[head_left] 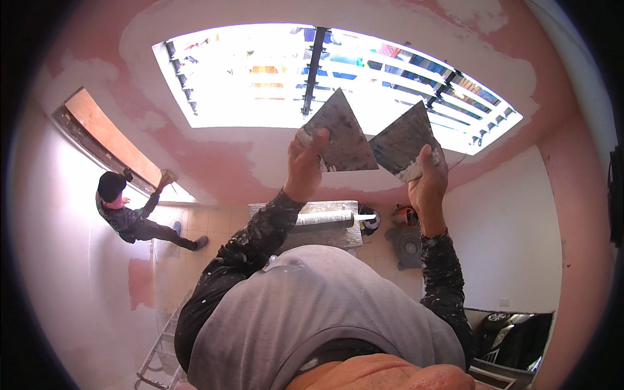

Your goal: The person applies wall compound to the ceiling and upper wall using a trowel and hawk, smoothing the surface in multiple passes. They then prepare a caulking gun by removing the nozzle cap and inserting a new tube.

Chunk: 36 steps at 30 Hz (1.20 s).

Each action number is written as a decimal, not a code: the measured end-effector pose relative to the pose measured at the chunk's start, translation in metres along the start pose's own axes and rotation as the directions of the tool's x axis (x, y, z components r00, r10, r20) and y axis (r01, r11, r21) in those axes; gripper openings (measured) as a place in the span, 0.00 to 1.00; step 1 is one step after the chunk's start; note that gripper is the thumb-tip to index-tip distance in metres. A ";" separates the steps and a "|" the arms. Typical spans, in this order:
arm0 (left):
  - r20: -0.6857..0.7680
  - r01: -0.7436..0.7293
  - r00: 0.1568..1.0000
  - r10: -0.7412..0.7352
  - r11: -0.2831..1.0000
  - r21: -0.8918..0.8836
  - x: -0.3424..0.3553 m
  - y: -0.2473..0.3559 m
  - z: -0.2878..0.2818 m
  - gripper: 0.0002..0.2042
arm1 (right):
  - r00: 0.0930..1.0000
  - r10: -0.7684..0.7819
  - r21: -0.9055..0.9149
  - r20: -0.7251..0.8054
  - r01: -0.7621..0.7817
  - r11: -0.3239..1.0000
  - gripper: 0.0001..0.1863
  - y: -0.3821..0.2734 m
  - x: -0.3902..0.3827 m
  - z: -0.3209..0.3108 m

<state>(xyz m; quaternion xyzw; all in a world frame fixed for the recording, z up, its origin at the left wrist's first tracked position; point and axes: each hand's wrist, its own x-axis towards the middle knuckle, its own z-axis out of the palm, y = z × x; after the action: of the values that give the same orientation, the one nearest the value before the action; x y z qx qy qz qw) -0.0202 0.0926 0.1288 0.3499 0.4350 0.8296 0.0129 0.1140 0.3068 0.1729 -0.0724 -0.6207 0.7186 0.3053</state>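
Observation:
Both of my hands are raised in front of the louvred window, each closed on a flat metal scraper with a stained grey face. My left hand (305, 166) grips the left scraper (344, 136), its thumb pressed on the face. In my right hand (429, 185) is the right scraper (404, 142), tilted, with white filler along its lower edge. The near corners of the two blades almost meet; I cannot tell whether they touch. My fingers behind the blades are hidden. Specks of white mark my dark sleeves.
Below my hands, a white cartridge (328, 219) with a nozzle lies on a worn platform (351, 240). A grey stool-like object (406, 247) stands right of it. A ladder (159, 351) leans at lower left. Another person (127, 218) works by the door frame (97, 149). The window (227, 84) is ahead.

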 end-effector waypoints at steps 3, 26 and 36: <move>-0.082 0.118 0.986 -0.144 0.958 -0.260 0.004 -0.014 0.006 0.19 | 0.962 0.016 -0.530 0.274 0.137 0.837 0.15 -0.003 -0.017 0.001; 0.819 0.718 0.542 -0.189 -0.403 -0.568 -0.025 -0.036 0.040 0.11 | 0.952 -0.281 0.105 -0.125 0.294 0.950 0.34 -0.080 0.090 0.032; 0.722 0.748 0.488 -0.490 -0.192 -0.636 -0.014 -0.043 0.031 0.14 | 0.961 0.213 -0.279 0.178 -0.159 0.947 0.28 -0.004 0.019 0.024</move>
<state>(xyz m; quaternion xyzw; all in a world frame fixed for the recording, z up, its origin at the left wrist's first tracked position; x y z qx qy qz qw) -0.0033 0.1363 0.1010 0.0865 -0.0481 0.7333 0.6727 0.0888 0.2969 0.1872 -0.0956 -0.7286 0.6597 0.1575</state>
